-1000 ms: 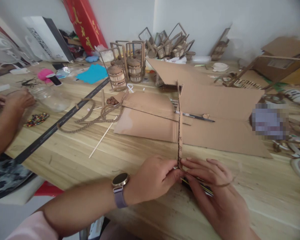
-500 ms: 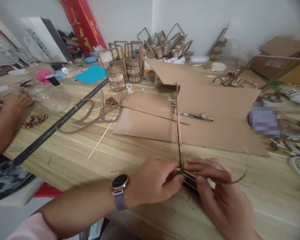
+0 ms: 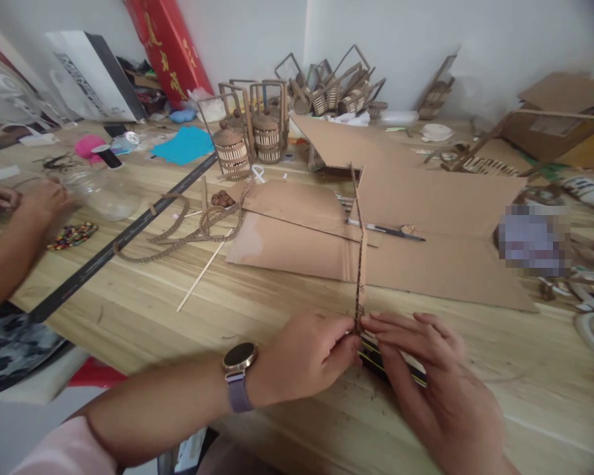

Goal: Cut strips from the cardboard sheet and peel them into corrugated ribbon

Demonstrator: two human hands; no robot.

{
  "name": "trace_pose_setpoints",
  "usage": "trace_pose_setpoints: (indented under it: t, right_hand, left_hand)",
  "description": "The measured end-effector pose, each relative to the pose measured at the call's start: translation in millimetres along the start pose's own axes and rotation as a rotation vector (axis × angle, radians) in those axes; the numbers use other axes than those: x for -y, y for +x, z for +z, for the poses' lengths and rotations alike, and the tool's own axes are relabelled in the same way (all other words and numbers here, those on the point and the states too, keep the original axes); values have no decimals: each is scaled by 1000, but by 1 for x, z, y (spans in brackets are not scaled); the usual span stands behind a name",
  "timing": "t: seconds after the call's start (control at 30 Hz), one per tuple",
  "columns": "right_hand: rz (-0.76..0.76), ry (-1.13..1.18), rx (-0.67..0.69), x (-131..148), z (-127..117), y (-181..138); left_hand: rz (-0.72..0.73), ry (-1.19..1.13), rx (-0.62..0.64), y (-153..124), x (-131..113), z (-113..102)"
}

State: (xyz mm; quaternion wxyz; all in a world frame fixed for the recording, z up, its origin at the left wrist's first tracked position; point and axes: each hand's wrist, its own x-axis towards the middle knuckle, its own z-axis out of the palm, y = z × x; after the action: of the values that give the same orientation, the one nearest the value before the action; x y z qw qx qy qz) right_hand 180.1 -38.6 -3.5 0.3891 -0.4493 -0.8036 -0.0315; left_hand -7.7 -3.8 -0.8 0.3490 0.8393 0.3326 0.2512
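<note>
Between both hands' (image 3: pixel 307 356) grip — upright cardboard strip (image 3: pixel 360 264).

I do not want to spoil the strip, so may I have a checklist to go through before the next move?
1. The left hand pinches the strip at its lower end: ok.
2. The right hand grips it too: cannot tell; its fingertips touch the strip, fingers stretched out.
3. The strip is straight, with no kink: ok.
4. What the dark object under the hands is: cannot tell.
5. The pen lies on the cardboard, away from both hands: ok.
6. The other person's hand is far off at the left: ok.
</note>
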Motion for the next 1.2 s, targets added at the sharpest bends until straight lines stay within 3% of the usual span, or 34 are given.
trace_pose_setpoints:
  t: [0.3, 0.57, 1.0, 1.2]
  right_hand:
    - [140, 50, -55, -2, -2, -3]
    - [-24, 56, -41, 4, 0, 4]
    - [26, 50, -48, 1, 0, -2]
    - [63, 37, -63, 1, -1, 0]
  left_hand:
    - [58, 61, 1, -1, -1, 2]
    - [-92, -86, 18, 1, -3, -2]
    - [14, 5, 24, 0, 2, 1]
    - [-37, -23, 32, 1, 0, -2]
